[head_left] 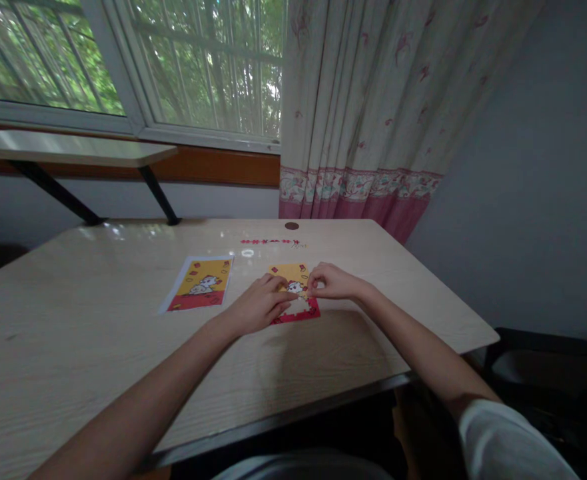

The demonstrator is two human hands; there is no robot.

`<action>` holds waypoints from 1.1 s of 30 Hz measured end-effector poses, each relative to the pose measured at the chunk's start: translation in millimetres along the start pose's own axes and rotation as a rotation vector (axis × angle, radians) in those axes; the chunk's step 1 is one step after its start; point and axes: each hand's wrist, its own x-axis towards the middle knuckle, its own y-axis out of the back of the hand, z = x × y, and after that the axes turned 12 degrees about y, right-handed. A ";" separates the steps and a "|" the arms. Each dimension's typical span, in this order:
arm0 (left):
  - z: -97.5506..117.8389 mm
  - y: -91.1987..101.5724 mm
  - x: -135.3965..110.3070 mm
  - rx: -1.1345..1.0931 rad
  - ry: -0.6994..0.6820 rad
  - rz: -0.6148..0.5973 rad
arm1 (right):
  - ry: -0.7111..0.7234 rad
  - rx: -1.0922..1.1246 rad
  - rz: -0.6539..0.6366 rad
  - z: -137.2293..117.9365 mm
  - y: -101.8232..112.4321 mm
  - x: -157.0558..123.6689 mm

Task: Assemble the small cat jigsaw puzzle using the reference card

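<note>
A partly filled jigsaw puzzle (293,270) in yellow and red, with a white cartoon animal, lies on the table in front of me. Its lower middle shows a pale gap with jagged piece outlines. My left hand (260,305) rests over the puzzle's left side, fingers stretched across it. At the right edge, my right hand (334,281) has thumb and forefinger pinched together just over the puzzle; whatever is between the fingertips is too small to make out. Farther back lies a row of loose red puzzle pieces (266,241), with several pale ones at its right end.
Left of the puzzle lies a printed sheet (204,283) with a similar picture. A round brown cap (292,226) sits near the back edge of the wooden table (98,333). A raised shelf (73,148) stands back left, a curtain (358,133) hangs behind, and a dark chair (538,340) is at right.
</note>
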 end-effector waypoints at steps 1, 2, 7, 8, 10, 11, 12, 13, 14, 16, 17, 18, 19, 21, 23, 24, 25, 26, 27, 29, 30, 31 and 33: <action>0.3 0.6 -0.3 -0.006 -0.006 0.000 | 0.001 -0.003 0.002 0.7 -0.9 0.1; 0.6 1.1 -0.5 -0.011 -0.012 0.001 | 0.001 -0.005 0.004 1.4 -1.6 0.1; 1.1 2.2 -1.0 0.000 -0.019 -0.002 | -0.008 -0.001 -0.001 1.7 -2.3 -0.1; 1.3 2.3 -1.1 0.000 -0.019 0.000 | -0.008 0.001 0.002 1.3 -2.1 -0.1; 2.2 2.7 -1.4 -0.006 -0.029 0.000 | -0.009 0.005 0.008 0.3 -1.9 0.2; 2.7 2.9 -1.6 -0.008 -0.038 -0.004 | -0.011 0.008 0.009 -0.2 -1.9 0.4; 3.2 3.1 -1.8 -0.006 -0.047 -0.009 | -0.015 0.011 0.009 -0.6 -1.8 0.6; 3.6 3.2 -1.9 -0.001 -0.055 -0.013 | -0.019 0.015 0.006 -0.9 -1.8 0.7; 3.9 3.3 -2.0 0.006 -0.060 -0.014 | -0.023 0.021 0.003 -1.1 -2.0 0.8; 3.8 3.3 -1.9 0.020 -0.064 -0.009 | -0.028 0.030 0.003 -1.0 -2.5 0.9; 3.5 3.2 -1.8 0.026 -0.063 -0.003 | -0.032 0.031 0.006 -0.6 -3.1 0.9; 3.2 3.1 -1.6 0.032 -0.062 0.002 | -0.036 0.031 0.010 -0.1 -3.7 1.0; 2.7 2.9 -1.5 0.038 -0.061 0.006 | -0.040 0.030 0.015 0.5 -4.4 1.1; 2.0 2.3 -1.3 0.046 -0.060 0.013 | -0.046 0.033 0.023 1.7 -5.7 1.4; 1.6 1.5 -1.2 0.049 -0.058 0.014 | -0.049 0.039 0.027 2.3 -6.4 1.7; 1.6 1.0 -1.1 0.050 -0.057 0.014 | -0.050 0.043 0.027 2.3 -6.4 1.9; 1.6 0.6 -1.0 0.051 -0.054 0.015 | -0.050 0.046 0.025 2.1 -6.3 2.1; 1.8 0.3 -0.8 0.054 -0.050 0.014 | -0.051 0.050 0.021 1.8 -6.1 2.3; 2.0 0.2 -0.7 0.058 -0.045 0.015 | -0.053 0.054 0.017 1.3 -5.7 2.6; 2.6 0.6 -0.4 0.066 -0.037 0.017 | -0.055 0.066 0.009 0.4 -5.1 2.9; 3.1 1.2 -0.2 0.069 -0.032 0.020 | -0.058 0.073 0.009 0.1 -4.9 3.0; 3.6 2.0 -0.2 0.072 -0.029 0.023 | -0.061 0.080 0.012 -0.2 -4.8 3.0; 4.9 3.8 -0.3 0.077 -0.031 0.029 | -0.062 0.093 0.018 -0.7 -4.8 3.1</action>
